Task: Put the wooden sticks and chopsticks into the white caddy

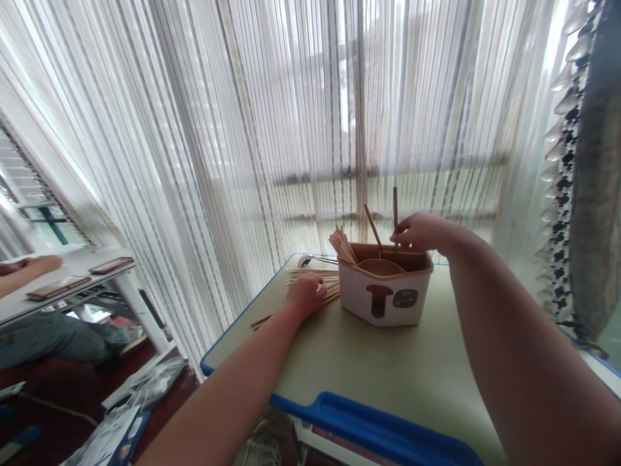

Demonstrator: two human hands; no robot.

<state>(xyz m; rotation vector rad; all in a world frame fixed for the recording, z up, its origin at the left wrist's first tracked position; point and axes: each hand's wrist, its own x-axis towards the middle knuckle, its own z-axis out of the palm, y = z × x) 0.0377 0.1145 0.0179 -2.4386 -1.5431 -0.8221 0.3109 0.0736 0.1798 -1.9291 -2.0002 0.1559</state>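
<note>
A white utensil holder with a brown rim and a T-shaped cutout stands on the desk. My right hand is closed at its back right, pinching a thin brown chopstick upright; the lower end is hidden inside. Another brown stick leans in the middle, beside a rounded brown piece. Light wooden chopsticks fill the left corner in a bundle. Left of the holder, my left hand rests with curled fingers on loose chopsticks lying on the desktop. A metal ladle lies behind them.
The pale green desk has a blue edge with a molded groove in front. Sheer striped curtains hang behind it. To the left, another person's arm rests on a white table bearing flat brown-edged trays.
</note>
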